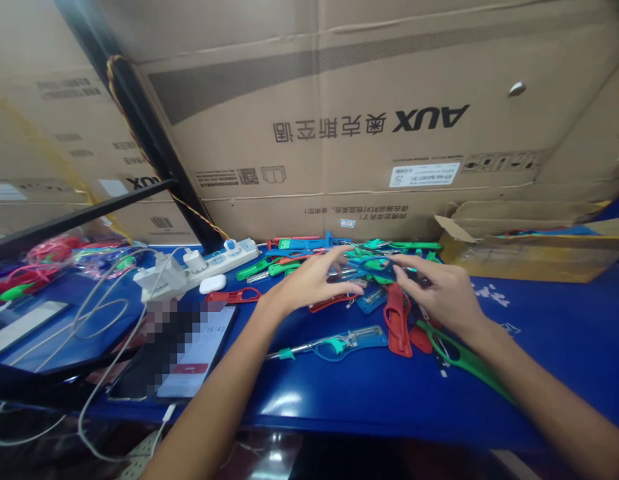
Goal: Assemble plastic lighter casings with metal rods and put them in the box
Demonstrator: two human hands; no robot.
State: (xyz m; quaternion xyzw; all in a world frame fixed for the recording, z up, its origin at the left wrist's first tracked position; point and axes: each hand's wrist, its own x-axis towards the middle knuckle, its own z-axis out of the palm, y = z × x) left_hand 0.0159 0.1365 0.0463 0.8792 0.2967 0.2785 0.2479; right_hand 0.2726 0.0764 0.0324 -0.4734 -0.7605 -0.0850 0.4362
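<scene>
My left hand [319,279] is over the pile with its thumb and fingers spread apart, nothing gripped between them. Opposite it, the fingertips of my right hand [439,287] close on a translucent blue lighter casing [382,269] with green parts by it. Part of that casing is hidden by my fingers. Nearer to me lies a long-necked blue gas lighter [339,345], its metal tube and green trigger showing. Red casings [399,320] sit below my right hand, and a green casing [459,357] runs under my right wrist.
More lighter parts [284,267] in several colours are heaped behind my hands. A power strip [204,270], white cables, an earbud case [212,285] and a phone [199,350] lie left. An open carton [534,257] stands right, before a large cardboard sheet [339,80].
</scene>
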